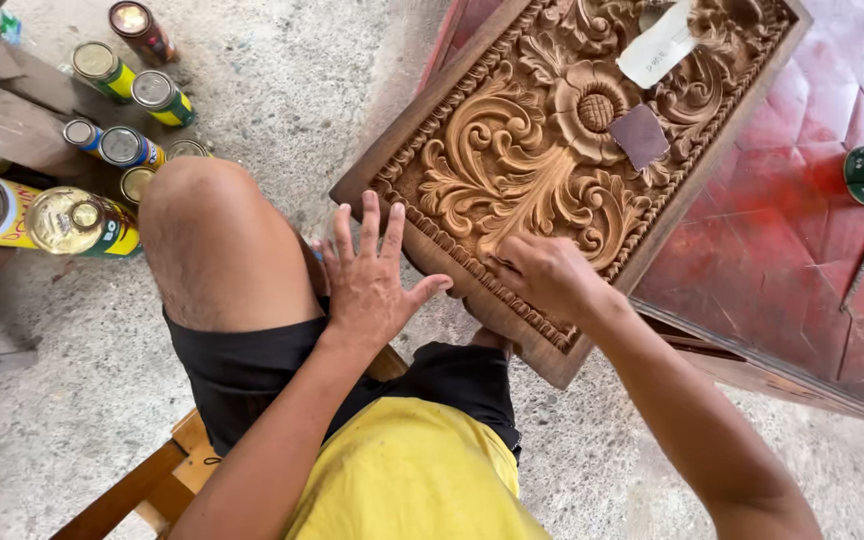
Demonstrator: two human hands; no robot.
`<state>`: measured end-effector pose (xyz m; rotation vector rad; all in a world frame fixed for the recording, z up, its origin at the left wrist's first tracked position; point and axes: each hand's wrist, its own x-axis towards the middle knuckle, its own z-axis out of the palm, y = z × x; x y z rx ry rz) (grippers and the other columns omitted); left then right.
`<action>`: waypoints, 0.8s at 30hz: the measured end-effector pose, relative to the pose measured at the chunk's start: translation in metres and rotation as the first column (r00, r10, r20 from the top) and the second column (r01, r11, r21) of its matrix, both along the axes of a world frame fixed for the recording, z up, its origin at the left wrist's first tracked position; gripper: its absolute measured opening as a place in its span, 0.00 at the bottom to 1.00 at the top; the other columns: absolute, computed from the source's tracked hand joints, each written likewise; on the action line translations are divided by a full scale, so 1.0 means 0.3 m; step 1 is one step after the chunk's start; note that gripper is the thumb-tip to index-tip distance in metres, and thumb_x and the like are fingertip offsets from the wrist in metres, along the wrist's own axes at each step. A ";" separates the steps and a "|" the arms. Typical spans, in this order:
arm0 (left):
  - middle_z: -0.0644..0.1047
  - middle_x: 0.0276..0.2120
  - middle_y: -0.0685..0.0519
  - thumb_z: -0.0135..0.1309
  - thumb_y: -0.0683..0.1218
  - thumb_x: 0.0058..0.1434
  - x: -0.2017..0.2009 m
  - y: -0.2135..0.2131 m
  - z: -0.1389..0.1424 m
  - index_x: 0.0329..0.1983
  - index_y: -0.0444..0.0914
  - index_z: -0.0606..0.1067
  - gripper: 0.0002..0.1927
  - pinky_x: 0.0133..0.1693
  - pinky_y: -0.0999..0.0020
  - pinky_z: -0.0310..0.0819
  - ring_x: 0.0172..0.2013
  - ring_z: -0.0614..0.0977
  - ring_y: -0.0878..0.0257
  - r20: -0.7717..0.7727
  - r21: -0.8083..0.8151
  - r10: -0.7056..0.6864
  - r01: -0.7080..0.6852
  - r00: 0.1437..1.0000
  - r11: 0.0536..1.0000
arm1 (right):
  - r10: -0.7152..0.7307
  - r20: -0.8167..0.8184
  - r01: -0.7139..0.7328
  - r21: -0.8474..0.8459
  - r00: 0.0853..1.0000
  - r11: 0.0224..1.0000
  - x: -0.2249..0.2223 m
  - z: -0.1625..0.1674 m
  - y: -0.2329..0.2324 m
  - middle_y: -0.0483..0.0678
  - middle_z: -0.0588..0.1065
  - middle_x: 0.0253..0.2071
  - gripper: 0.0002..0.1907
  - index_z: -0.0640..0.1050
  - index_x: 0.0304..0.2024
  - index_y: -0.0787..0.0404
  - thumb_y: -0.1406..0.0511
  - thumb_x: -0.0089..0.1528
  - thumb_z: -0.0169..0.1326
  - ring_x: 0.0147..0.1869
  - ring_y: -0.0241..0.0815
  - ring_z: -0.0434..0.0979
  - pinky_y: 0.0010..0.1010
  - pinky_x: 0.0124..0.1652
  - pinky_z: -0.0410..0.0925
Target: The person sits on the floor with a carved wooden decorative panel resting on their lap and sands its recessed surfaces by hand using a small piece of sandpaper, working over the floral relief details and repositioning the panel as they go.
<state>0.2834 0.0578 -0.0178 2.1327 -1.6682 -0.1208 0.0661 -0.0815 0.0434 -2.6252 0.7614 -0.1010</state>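
left hand (372, 285): wide, fingers spread, flat at panel's 7 o'clock edge
right hand (544, 275): curled, pressing panel; held item can't tell
carved wood panel (512, 150): tilted on red worktop (802, 240)
sandpaper (639, 136): on panel
cans (102, 140): floor, 10 o'clock

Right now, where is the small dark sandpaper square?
In the head view, the sandpaper square lies on the carved wooden panel, upper right, beside the carved flower, under a white paper strip.
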 end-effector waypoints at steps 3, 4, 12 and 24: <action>0.53 0.75 0.41 0.51 0.79 0.54 0.000 0.000 0.003 0.75 0.39 0.61 0.56 0.65 0.28 0.46 0.70 0.54 0.35 -0.017 -0.006 -0.013 0.013 1.000 1.000 | -0.188 -0.135 0.203 0.113 0.973 0.973 0.020 0.004 0.008 0.54 0.78 0.30 0.13 0.77 0.37 0.62 0.58 0.66 0.57 0.32 0.48 0.80 0.39 0.33 0.73; 0.53 0.75 0.41 0.51 0.79 0.53 0.001 0.000 0.006 0.74 0.40 0.61 0.56 0.65 0.28 0.46 0.70 0.54 0.35 -0.015 0.014 -0.006 0.006 1.000 1.000 | -0.220 -0.186 0.251 0.158 0.957 0.955 0.032 0.009 0.012 0.54 0.78 0.31 0.13 0.77 0.38 0.63 0.59 0.67 0.55 0.32 0.48 0.79 0.39 0.32 0.73; 0.52 0.75 0.43 0.49 0.80 0.53 0.019 0.002 0.027 0.75 0.41 0.60 0.56 0.62 0.27 0.49 0.71 0.53 0.36 -0.012 0.046 0.005 -0.005 1.000 0.999 | -0.451 -0.283 0.520 0.260 0.846 0.814 0.120 0.101 0.067 0.50 0.79 0.29 0.13 0.79 0.38 0.62 0.58 0.65 0.54 0.30 0.45 0.79 0.38 0.31 0.71; 0.52 0.75 0.43 0.48 0.80 0.54 0.067 0.019 0.040 0.75 0.41 0.60 0.56 0.62 0.30 0.53 0.70 0.53 0.38 -0.050 0.098 -0.018 0.023 0.999 0.995 | -0.501 -0.116 0.514 0.170 0.858 0.841 0.174 0.082 0.101 0.54 0.77 0.29 0.16 0.77 0.37 0.65 0.57 0.64 0.59 0.29 0.45 0.76 0.38 0.31 0.70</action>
